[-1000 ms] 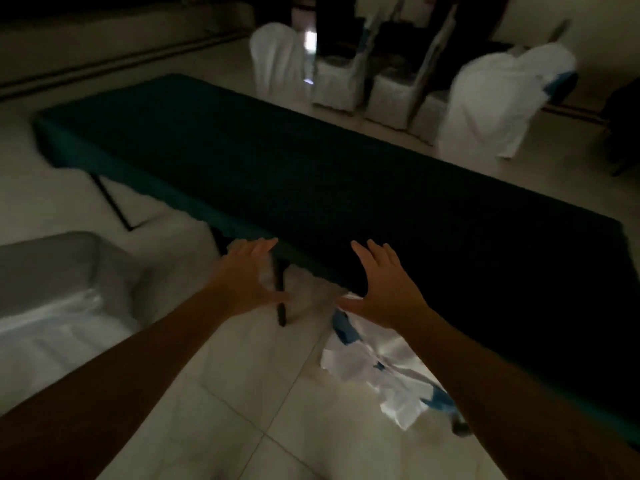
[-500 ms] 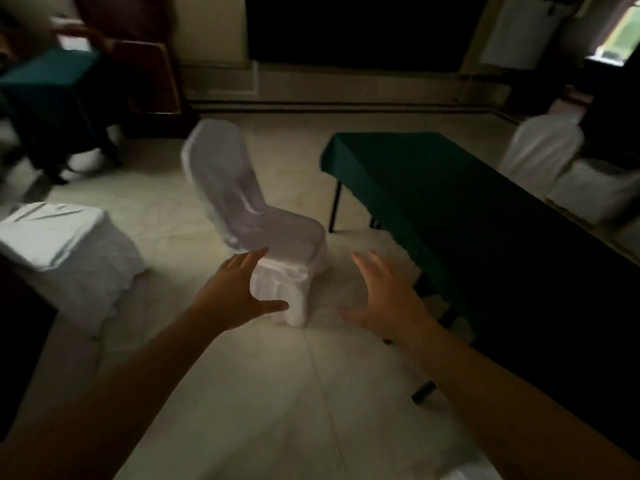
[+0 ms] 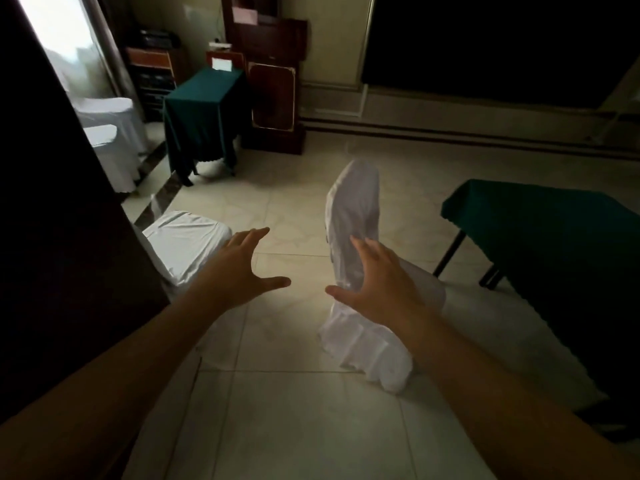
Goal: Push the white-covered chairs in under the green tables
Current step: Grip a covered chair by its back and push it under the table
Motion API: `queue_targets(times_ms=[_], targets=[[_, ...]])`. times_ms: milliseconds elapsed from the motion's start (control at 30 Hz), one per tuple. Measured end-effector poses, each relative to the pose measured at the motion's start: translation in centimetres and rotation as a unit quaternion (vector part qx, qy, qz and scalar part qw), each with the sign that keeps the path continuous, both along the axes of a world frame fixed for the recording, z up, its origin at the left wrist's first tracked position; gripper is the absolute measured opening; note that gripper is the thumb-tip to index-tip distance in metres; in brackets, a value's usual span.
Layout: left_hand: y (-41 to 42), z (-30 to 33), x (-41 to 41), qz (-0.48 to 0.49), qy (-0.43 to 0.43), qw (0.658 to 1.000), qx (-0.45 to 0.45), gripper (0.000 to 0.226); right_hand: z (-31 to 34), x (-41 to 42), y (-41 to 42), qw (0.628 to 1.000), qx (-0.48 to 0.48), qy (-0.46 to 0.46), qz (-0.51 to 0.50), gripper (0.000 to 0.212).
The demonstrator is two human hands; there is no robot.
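Both the left hand [image 3: 239, 271] and the right hand [image 3: 379, 284] are reaching forward spread wide and holding nothing, readying to catch the white-covered chair [image 3: 356, 244] standing out on the floor just beside the green counter [image 3: 540, 230].

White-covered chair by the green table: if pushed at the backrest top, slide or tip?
The chair probably slides: the tile floor looks smooth and glossy. A push high on its tall, narrow backrest might rock it forward. The loose cover, pooled at the base, could bunch or slip under the right hand.
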State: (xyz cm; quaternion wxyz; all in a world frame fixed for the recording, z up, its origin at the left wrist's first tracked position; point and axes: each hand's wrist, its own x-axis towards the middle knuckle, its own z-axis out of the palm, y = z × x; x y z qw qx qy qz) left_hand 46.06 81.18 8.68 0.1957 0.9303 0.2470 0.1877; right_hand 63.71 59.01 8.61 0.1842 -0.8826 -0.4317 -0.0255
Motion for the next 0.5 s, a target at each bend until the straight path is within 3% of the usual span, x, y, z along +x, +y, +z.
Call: queue_targets(times_ms=[500], targets=[[25.4, 1.4, 24.0, 0.028, 0.022, 0.999, 0.011, 0.108, 0.5, 25.0, 28.7, 1.000, -0.004, -0.007, 0.000, 0.104]])
